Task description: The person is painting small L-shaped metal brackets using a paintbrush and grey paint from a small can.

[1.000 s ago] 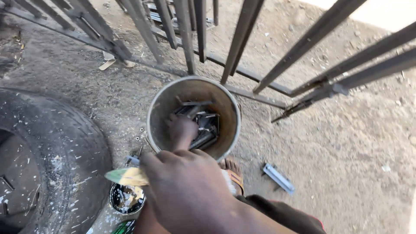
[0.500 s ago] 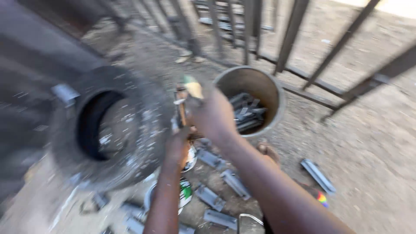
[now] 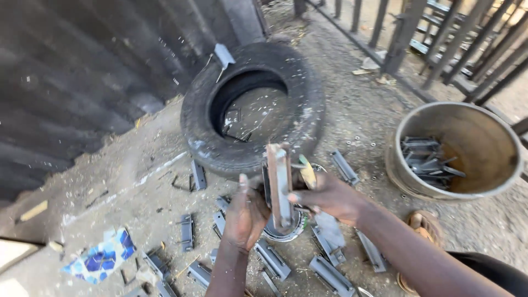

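You had both hands closed on the upright metal bracket (image 3: 279,184) just near of the tyre (image 3: 253,104), left hand (image 3: 246,217) low, right hand (image 3: 324,195) mid-length also pinching a brush (image 3: 307,171); looked stiff, heavy, sharp-edged, so flat sides were the safer grip.

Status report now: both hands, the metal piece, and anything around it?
Left hand and right hand both grip upright metal bracket. Brush in right hand too. Paint can below; tyre just beyond.
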